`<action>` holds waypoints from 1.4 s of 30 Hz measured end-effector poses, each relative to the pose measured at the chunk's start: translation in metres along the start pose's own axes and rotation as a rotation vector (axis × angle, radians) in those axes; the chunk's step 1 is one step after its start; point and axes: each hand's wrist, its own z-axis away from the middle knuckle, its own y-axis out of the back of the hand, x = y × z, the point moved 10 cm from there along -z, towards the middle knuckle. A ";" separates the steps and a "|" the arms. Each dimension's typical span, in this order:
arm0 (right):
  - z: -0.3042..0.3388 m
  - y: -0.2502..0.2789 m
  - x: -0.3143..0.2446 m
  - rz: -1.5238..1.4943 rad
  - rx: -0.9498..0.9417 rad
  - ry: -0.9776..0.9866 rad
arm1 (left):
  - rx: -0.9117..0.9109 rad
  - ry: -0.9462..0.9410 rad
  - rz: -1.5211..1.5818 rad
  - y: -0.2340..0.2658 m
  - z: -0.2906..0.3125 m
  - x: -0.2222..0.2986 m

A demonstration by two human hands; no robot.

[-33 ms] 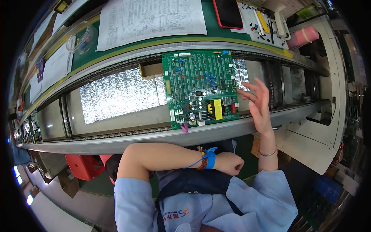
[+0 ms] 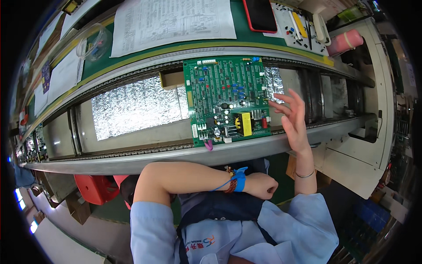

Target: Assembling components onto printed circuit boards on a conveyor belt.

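A populated green circuit board [image 2: 211, 94] lies across the two rails of the conveyor, with a yellow-wrapped transformer [image 2: 244, 124] near its lower right corner. Beside the board's right edge is my right hand [image 2: 292, 116], open, its fingers spread and its fingertips at or just off that edge; contact cannot be made out. My left hand [image 2: 261, 185] is held in front of my body below the near rail, curled into a loose fist with nothing showing in it. A blue band [image 2: 238, 180] circles the left wrist. Something small and purple [image 2: 208, 145] sits at the board's lower left corner.
The metal near rail [image 2: 132, 162] runs between my body and the board. Silver foil sheeting [image 2: 136, 108] lies between the rails. Beyond the far rail are a printed drawing [image 2: 173, 24], a red-edged phone [image 2: 260, 15], a clear plastic cup [image 2: 90, 44] and a pink roll [image 2: 346, 42].
The circuit board has shifted very slightly to the left along the rails. Both hands keep nearly the same place and shape.
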 end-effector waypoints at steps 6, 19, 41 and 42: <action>-0.028 0.003 -0.017 0.292 0.088 0.004 | 0.065 -0.043 -0.160 0.007 0.001 0.003; -0.098 -0.075 -0.051 0.727 -0.230 0.442 | 0.000 -0.100 -0.456 0.003 0.001 0.003; -0.111 -0.080 -0.045 0.622 -0.395 0.246 | 0.011 -0.119 -0.496 0.001 0.004 0.004; -0.110 -0.079 -0.047 0.641 -0.384 0.272 | 0.012 -0.121 -0.495 0.001 0.004 0.004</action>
